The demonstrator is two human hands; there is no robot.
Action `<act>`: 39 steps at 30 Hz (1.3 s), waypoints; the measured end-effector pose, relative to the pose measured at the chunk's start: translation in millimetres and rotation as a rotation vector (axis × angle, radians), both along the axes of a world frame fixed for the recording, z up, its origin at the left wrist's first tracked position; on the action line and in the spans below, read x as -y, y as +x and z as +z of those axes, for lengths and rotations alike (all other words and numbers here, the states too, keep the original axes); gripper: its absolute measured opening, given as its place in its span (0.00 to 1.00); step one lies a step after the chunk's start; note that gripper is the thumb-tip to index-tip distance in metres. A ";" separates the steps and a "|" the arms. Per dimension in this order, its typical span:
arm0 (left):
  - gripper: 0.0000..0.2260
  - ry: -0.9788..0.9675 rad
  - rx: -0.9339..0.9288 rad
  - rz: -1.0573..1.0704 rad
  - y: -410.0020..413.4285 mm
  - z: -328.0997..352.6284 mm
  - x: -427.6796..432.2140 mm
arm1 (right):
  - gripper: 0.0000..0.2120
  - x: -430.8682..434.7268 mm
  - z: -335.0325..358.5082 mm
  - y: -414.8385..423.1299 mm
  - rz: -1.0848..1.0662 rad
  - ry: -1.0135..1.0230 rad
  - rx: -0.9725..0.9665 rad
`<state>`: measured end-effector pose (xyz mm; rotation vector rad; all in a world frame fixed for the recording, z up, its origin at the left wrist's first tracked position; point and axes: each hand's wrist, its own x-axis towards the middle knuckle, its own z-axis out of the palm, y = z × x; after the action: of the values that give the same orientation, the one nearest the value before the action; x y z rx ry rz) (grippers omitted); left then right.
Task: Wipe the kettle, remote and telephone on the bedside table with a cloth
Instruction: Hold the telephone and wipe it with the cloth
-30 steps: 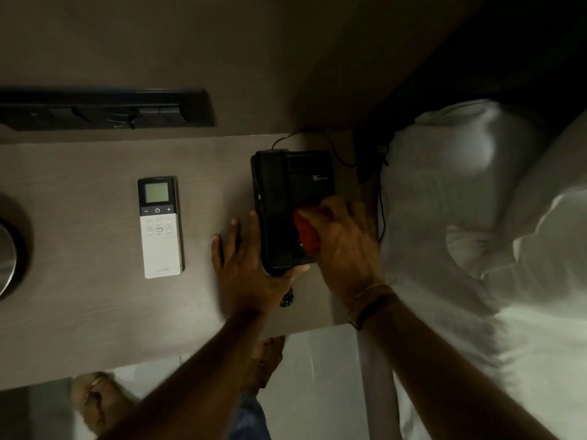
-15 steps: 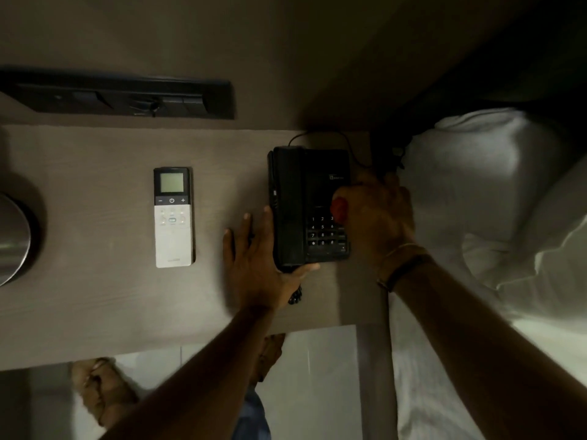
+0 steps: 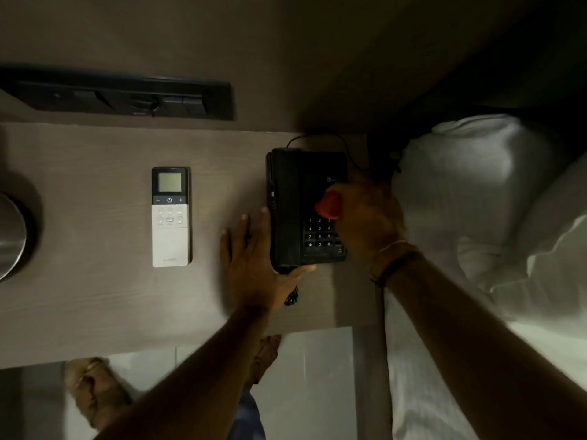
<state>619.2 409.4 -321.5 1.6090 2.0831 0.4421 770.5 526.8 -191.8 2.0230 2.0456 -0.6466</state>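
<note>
A black telephone (image 3: 290,201) sits on the wooden bedside table (image 3: 95,296), handset on its left side. My left hand (image 3: 254,265) lies flat against the phone's left and near edge, fingers spread, thumb under its front corner. My right hand (image 3: 365,217) is closed on a small red cloth (image 3: 330,203) and presses it on the phone face just above the keypad. A white remote (image 3: 171,217) with a dark screen end lies left of the phone. The steel kettle (image 3: 11,236) shows only partly at the left edge.
A dark socket panel (image 3: 127,96) is set in the wall behind the table. A white pillow and bedding (image 3: 476,201) lie right of the table. The phone cord (image 3: 317,138) loops behind the phone. My sandalled feet (image 3: 95,392) stand on pale floor below the table edge.
My right hand with the red cloth moved from the lower keypad toward the phone's upper right, then back a little left above the keys. The left hand stayed braced against the phone.
</note>
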 end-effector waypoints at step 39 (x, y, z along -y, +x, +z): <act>0.46 0.057 0.042 0.004 1.2 -12.5 0.7 | 0.27 191.6 -73.4 14.9 -0.112 0.020 -0.726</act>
<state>620.5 408.7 -334.0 1.6136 2.0603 0.5369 785.4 335.2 -265.2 2.1221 2.2807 -1.5755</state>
